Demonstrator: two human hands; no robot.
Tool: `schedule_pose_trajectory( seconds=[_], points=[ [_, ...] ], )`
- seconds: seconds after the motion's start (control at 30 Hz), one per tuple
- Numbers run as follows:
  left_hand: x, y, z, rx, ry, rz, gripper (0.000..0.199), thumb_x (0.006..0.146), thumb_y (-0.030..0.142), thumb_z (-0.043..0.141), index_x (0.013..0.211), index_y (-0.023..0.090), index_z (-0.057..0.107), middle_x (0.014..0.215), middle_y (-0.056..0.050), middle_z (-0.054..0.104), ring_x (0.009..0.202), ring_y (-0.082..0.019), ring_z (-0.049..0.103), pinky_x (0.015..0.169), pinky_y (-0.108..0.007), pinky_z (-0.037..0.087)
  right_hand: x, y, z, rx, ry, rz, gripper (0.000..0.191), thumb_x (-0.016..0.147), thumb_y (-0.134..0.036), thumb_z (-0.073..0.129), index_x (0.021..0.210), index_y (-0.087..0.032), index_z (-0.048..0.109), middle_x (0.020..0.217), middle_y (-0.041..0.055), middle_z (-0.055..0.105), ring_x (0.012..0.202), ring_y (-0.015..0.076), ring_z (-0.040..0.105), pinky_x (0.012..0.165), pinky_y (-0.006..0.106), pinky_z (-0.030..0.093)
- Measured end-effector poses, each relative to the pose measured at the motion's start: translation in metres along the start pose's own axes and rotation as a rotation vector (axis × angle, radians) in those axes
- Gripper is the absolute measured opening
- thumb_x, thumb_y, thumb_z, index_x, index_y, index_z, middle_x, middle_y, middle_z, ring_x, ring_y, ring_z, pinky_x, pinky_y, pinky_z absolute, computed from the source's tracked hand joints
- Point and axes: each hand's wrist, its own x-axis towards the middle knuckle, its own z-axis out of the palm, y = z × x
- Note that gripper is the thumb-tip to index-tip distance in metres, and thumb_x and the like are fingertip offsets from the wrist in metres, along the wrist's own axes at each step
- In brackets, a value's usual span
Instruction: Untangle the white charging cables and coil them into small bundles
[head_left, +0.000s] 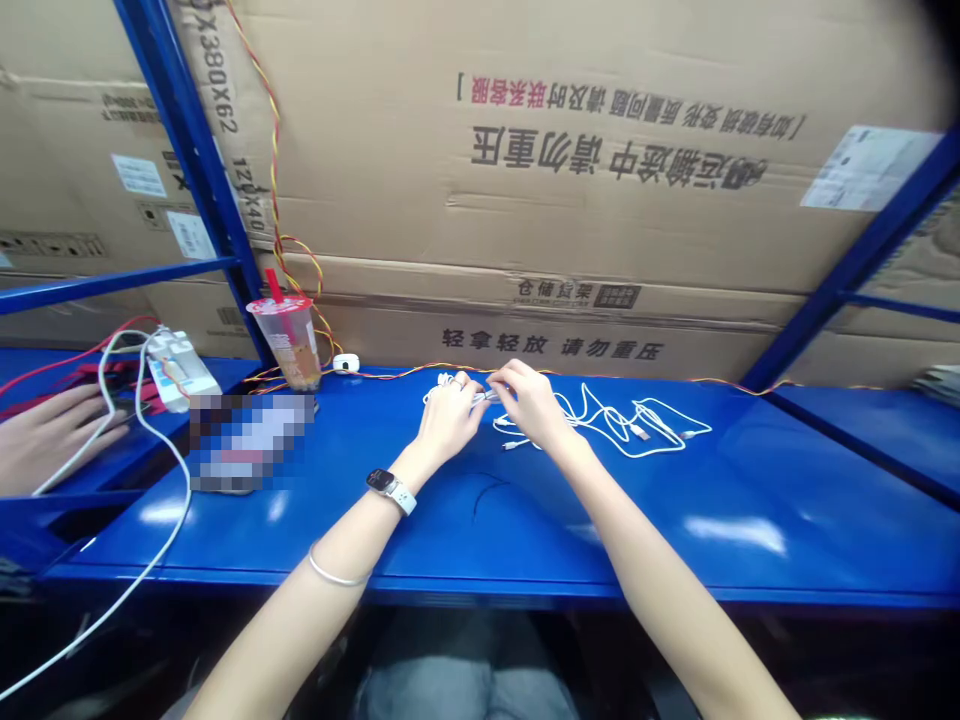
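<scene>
A tangled white charging cable [607,425] lies on the blue steel shelf [675,520], running from my hands to the right. My left hand [450,415] and my right hand [532,405] meet over its near end. Their fingertips pinch the cable around a small metal-tipped plug [489,396], partly hidden by my fingers. Another plug [637,432] rests among the loops. A smartwatch [390,490] and a thin bangle [337,570] sit on my left arm.
Left of my hands stand a plastic drink cup with a red straw [287,345] and a pixelated object [247,442]. Farther left, another person's hand [52,438] lies near a white box [182,370] and a thick white cable [165,500]. Large cardboard cartons [570,200] fill the back.
</scene>
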Motion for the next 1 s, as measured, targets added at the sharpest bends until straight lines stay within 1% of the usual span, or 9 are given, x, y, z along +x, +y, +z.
schedule_pose_trajectory(
  seconds=[0.1, 0.2, 0.27, 0.37, 0.53, 0.67, 0.8, 0.9, 1.0],
  points=[
    [0.0, 0.002, -0.004, -0.057, 0.042, 0.015, 0.024, 0.092, 0.032, 0.046, 0.11, 0.017, 0.052, 0.103, -0.009, 0.062, 0.092, -0.02, 0.061, 0.075, -0.029, 0.047, 0.002, 0.001, -0.005, -0.009, 0.04, 0.055, 0.018, 0.088, -0.019, 0.048, 0.08, -0.015, 0.063, 0.083, 0.0089, 0.062, 0.077, 0.0191, 0.056, 0.071, 0.03, 0.043],
    [0.0, 0.007, -0.008, -0.09, 0.063, 0.093, 0.021, 0.093, 0.033, 0.043, 0.104, 0.019, 0.054, 0.101, -0.008, 0.062, 0.092, -0.02, 0.062, 0.074, -0.028, 0.046, 0.005, 0.005, -0.014, 0.151, 0.073, 0.225, 0.015, 0.082, -0.023, 0.054, 0.075, -0.015, 0.065, 0.076, 0.0061, 0.064, 0.069, 0.0169, 0.056, 0.067, 0.028, 0.042],
    [-0.001, 0.01, -0.01, -0.159, 0.092, 0.145, 0.021, 0.093, 0.035, 0.043, 0.101, 0.019, 0.055, 0.1, -0.006, 0.062, 0.091, -0.019, 0.062, 0.074, -0.027, 0.045, 0.006, 0.012, -0.02, 0.366, 0.025, 0.366, 0.015, 0.078, -0.027, 0.057, 0.073, -0.015, 0.066, 0.074, 0.0052, 0.066, 0.069, 0.0167, 0.057, 0.066, 0.027, 0.041],
    [-0.001, 0.016, -0.012, -0.348, 0.172, 0.135, 0.02, 0.092, 0.036, 0.046, 0.101, 0.019, 0.054, 0.096, -0.004, 0.062, 0.088, -0.017, 0.061, 0.074, -0.025, 0.044, 0.003, 0.023, -0.025, 0.68, -0.146, 0.51, 0.019, 0.074, -0.031, 0.059, 0.071, -0.014, 0.067, 0.07, 0.0035, 0.065, 0.063, 0.0143, 0.054, 0.061, 0.026, 0.039],
    [0.001, 0.018, -0.017, -0.533, 0.296, -0.047, 0.024, 0.092, 0.032, 0.047, 0.112, 0.02, 0.054, 0.1, -0.005, 0.06, 0.089, -0.015, 0.059, 0.078, -0.025, 0.043, -0.001, 0.022, -0.017, 0.8, -0.352, 0.479, 0.017, 0.074, -0.03, 0.06, 0.071, -0.014, 0.066, 0.07, 0.0022, 0.064, 0.064, 0.0127, 0.052, 0.064, 0.025, 0.04],
    [0.007, 0.004, -0.018, -0.506, 0.342, -0.224, 0.021, 0.093, 0.031, 0.045, 0.101, 0.019, 0.06, 0.097, -0.006, 0.058, 0.088, -0.016, 0.058, 0.078, -0.027, 0.043, 0.001, 0.006, -0.015, 0.797, -0.438, 0.369, 0.021, 0.079, -0.035, 0.06, 0.077, -0.015, 0.066, 0.077, 0.0038, 0.065, 0.073, 0.0151, 0.058, 0.071, 0.027, 0.044],
    [0.01, -0.011, -0.013, -0.458, 0.287, -0.289, 0.022, 0.093, 0.031, 0.044, 0.094, 0.018, 0.061, 0.091, -0.005, 0.058, 0.084, -0.016, 0.058, 0.076, -0.027, 0.043, 0.003, 0.0, -0.022, 0.784, -0.37, 0.337, 0.026, 0.082, -0.04, 0.059, 0.08, -0.015, 0.066, 0.075, 0.004, 0.064, 0.073, 0.015, 0.057, 0.072, 0.027, 0.044],
    [0.009, -0.016, -0.01, -0.321, 0.208, -0.233, 0.027, 0.095, 0.034, 0.04, 0.098, 0.018, 0.062, 0.097, -0.006, 0.058, 0.085, -0.017, 0.059, 0.073, -0.027, 0.043, 0.004, 0.003, -0.024, 0.806, -0.234, 0.333, 0.027, 0.083, -0.041, 0.058, 0.078, -0.015, 0.064, 0.072, 0.0028, 0.061, 0.068, 0.0135, 0.054, 0.067, 0.026, 0.043],
    [0.006, -0.016, -0.009, -0.091, 0.069, -0.122, 0.029, 0.095, 0.035, 0.038, 0.101, 0.019, 0.062, 0.102, -0.008, 0.058, 0.083, -0.018, 0.059, 0.068, -0.027, 0.043, 0.004, 0.009, -0.019, 0.796, -0.094, 0.36, 0.027, 0.082, -0.041, 0.059, 0.077, -0.016, 0.063, 0.069, 0.0018, 0.059, 0.065, 0.0127, 0.052, 0.064, 0.025, 0.042]
  ],
)
